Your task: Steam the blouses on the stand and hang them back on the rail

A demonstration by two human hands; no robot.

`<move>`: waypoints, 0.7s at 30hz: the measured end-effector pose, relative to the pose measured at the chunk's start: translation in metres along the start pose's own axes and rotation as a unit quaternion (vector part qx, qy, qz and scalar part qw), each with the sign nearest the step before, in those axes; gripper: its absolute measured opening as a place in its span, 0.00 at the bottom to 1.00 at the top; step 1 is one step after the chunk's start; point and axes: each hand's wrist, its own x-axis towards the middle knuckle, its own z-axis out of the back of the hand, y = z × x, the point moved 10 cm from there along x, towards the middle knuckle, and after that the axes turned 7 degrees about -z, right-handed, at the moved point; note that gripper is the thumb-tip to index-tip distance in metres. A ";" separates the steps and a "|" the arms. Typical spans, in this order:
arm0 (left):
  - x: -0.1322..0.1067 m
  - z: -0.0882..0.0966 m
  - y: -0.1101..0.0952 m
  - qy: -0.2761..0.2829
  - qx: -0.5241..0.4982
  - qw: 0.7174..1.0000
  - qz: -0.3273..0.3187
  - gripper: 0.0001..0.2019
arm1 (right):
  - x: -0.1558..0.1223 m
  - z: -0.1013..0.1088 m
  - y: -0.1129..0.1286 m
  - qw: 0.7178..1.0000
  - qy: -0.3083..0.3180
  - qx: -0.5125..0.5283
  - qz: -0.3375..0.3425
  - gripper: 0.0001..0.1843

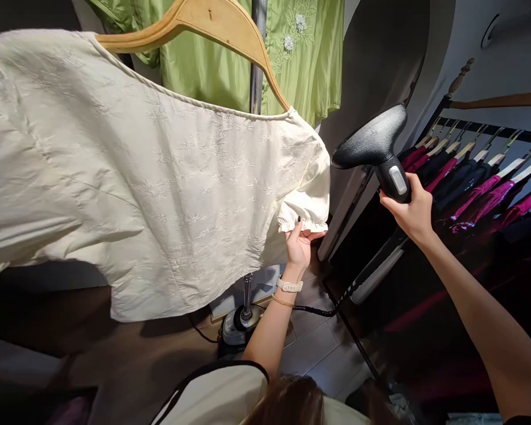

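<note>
A cream embroidered blouse point(159, 183) hangs from a wooden hanger point(212, 29), its sleeve spread out towards the right. My left hand point(298, 245) pinches the gathered sleeve cuff point(303, 212) from below, with the cloth pulled taut. My right hand point(407, 209) is wrapped around the handle of a black garment steamer head point(371, 139). The steamer's flat plate faces the sleeve, a short gap from the cloth. A black hose point(323, 311) runs down from the handle area towards the floor.
A green embroidered blouse point(287, 53) hangs on a metal pole point(256, 65) behind. The steamer base point(243, 324) stands on the tiled floor point(310, 348). At right, a rail holds magenta and black garments point(473, 189) on wooden hangers. A wall point(371, 77) curves behind.
</note>
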 end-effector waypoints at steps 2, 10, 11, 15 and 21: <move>-0.007 0.002 -0.003 0.008 0.003 1.000 -0.015 0.12 | -0.004 0.000 -0.002 1.000 0.016 0.000 0.005 0.26; -0.030 0.024 -0.010 -0.024 0.028 0.998 -0.047 0.16 | -0.033 -0.021 0.010 0.979 0.137 -0.093 0.123 0.28; -0.033 0.026 -0.011 -0.032 0.033 0.998 -0.050 0.16 | -0.036 -0.024 0.012 0.973 0.150 -0.104 0.142 0.29; -0.044 0.027 -0.021 -0.034 0.072 0.995 -0.064 0.13 | -0.040 -0.031 0.015 0.962 0.172 -0.117 0.177 0.29; -0.068 0.033 -0.061 -0.050 0.148 0.977 -0.147 0.20 | -0.044 -0.038 0.029 0.969 0.178 -0.067 0.158 0.29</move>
